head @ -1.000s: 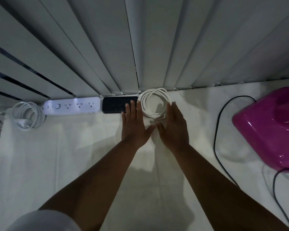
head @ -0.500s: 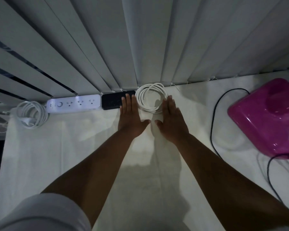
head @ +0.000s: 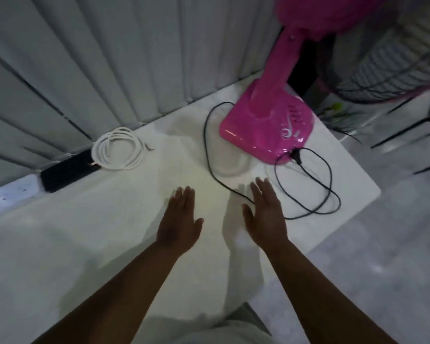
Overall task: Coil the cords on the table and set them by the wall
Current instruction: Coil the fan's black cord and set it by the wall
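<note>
A coiled white cord lies by the blinds, touching the end of a black power strip. A loose black cord runs from the pink fan's base in loops across the table's right part, its plug by the base's front edge. My left hand hovers flat and open over the table's middle, holding nothing. My right hand is open too, palm down, over a stretch of the black cord; whether it touches the cord is unclear.
A white power strip lies left of the black one along the blinds. The pink fan's stem and grille rise at top right. The table's right edge drops to a grey floor, where dark chair legs stand.
Both hands have pulled back from the white coil and moved right, toward the black cord. The view has swung right, so the fan base is near the centre and the left coil is out of frame.
</note>
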### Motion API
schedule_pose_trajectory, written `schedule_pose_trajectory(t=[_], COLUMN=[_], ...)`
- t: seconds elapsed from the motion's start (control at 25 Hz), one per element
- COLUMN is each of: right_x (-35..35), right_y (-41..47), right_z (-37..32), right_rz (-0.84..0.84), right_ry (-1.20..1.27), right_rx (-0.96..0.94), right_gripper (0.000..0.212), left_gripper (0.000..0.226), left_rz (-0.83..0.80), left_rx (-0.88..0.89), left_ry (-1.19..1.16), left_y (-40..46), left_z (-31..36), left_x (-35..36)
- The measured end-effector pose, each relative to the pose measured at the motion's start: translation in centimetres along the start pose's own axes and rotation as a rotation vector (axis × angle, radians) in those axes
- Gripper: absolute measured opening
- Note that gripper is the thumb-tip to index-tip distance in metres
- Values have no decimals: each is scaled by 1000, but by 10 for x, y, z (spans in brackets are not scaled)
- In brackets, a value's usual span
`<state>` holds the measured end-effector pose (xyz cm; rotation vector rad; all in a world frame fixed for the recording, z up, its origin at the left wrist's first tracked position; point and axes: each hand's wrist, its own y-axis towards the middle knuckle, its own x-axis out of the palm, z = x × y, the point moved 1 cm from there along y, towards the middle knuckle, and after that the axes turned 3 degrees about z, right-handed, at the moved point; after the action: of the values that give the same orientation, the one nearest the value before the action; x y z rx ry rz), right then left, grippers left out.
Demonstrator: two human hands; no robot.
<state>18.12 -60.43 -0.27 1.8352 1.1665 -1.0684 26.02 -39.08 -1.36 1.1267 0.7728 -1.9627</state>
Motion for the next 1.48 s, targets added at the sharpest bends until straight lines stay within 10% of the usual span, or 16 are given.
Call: schedule_pose_trajectory(t=[0.36, 0.64, 0.92, 1.08, 1.28, 1.48], right_x=[-48, -35, -15, -37, -44, -47], right_y=[-31, -69, -102, -87, -87, -83], right_z=[113, 87, 45, 71, 104, 101], right_rz=[-157, -205, -236, -97, -321, -509], right_ry=[-326, -289, -152, -218, -230, 159], right_rx=[240, 114, -121, 38, 318, 481], right_gripper=[27, 8, 5, 7, 26, 8], left_gripper=[63, 1, 7, 6, 26, 24], left_rz=[-265, -160, -131, -101, -118, -171], left_rx=[324, 394, 398, 354, 229, 480], left_ry=[250, 245, 247, 188, 96, 265], left_y=[39, 16, -21, -31, -40, -52], left_z=[116, 97, 43, 35, 40, 64], left_x=[58, 38, 17, 11, 15, 25])
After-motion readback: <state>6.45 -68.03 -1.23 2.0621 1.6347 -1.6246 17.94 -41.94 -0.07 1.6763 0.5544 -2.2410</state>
